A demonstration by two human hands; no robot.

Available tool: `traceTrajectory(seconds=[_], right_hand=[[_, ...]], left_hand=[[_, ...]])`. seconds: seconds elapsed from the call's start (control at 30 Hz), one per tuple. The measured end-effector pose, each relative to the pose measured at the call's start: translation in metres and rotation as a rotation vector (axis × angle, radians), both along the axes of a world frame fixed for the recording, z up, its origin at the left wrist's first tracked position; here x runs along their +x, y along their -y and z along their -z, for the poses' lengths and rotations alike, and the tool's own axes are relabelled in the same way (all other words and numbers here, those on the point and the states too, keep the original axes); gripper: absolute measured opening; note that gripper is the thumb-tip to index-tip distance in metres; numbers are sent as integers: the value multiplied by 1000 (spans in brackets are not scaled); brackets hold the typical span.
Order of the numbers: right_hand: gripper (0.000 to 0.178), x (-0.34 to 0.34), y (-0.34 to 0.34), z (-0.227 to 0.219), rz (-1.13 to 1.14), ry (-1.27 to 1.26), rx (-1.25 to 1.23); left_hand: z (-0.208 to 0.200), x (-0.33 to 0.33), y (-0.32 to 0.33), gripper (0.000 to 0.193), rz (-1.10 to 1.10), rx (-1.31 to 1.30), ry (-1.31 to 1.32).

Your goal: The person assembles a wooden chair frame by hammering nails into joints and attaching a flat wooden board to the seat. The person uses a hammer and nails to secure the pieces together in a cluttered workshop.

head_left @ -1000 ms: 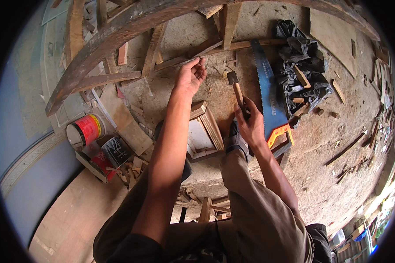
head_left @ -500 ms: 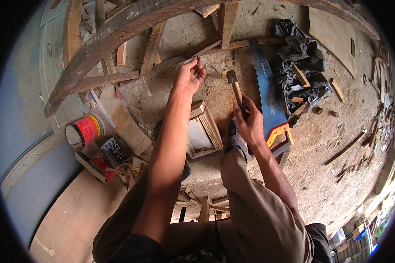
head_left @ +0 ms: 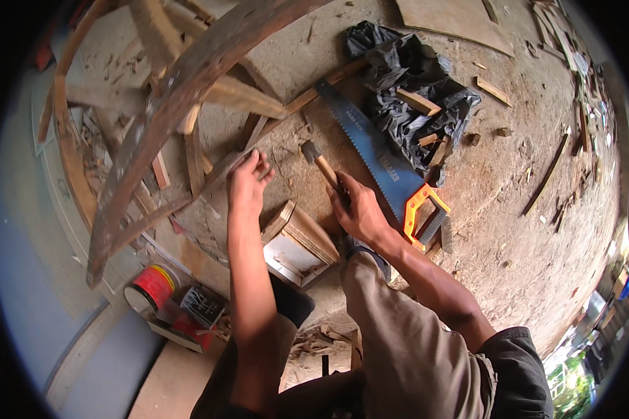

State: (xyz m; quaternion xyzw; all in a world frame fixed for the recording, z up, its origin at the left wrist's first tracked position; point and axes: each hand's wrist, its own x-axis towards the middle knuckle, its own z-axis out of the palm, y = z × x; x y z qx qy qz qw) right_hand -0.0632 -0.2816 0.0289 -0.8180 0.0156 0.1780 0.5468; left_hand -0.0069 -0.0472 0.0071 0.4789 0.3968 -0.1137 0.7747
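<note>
My right hand (head_left: 360, 209) is wrapped round the wooden handle of a small hammer (head_left: 321, 164), its dark head pointing up and away to the left. My left hand (head_left: 248, 183) is raised beside a curved wooden frame (head_left: 210, 77), fingers curled and thumb drawn to the fingertips. Whatever may be pinched there is too small to make out. Between my forearms stands a small open wooden box (head_left: 297, 241) with layered edges and a pale inside. A hand saw (head_left: 377, 150) with a blue blade and orange-and-black handle lies just right of the hammer.
Crumpled black plastic (head_left: 426, 91) with wood offcuts lies beyond the saw. Left of my left forearm are a red-and-yellow tin (head_left: 150, 286) and a dark can (head_left: 203, 307). A board (head_left: 454, 24) lies at the far side; wood scraps litter the ground to the right.
The view has turned, so the saw, plastic and box appear further left and the frame fills more of the upper left. My right hand still holds the hammer; my left hand stays curled.
</note>
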Motion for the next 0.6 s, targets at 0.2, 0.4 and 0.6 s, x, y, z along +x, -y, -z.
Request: traceTrajectory(seconds=[0.2, 0.4, 0.6], right_hand=[[42, 10, 40, -81, -113, 353, 78], [44, 84, 70, -231, -226, 720, 83], [36, 119, 16, -302, -221, 928, 210]], left_hand=[[-204, -4, 7, 26, 117, 1163, 1072], [-257, 86, -34, 21, 101, 1285, 659], [-235, 95, -42, 15, 87, 1360, 628]])
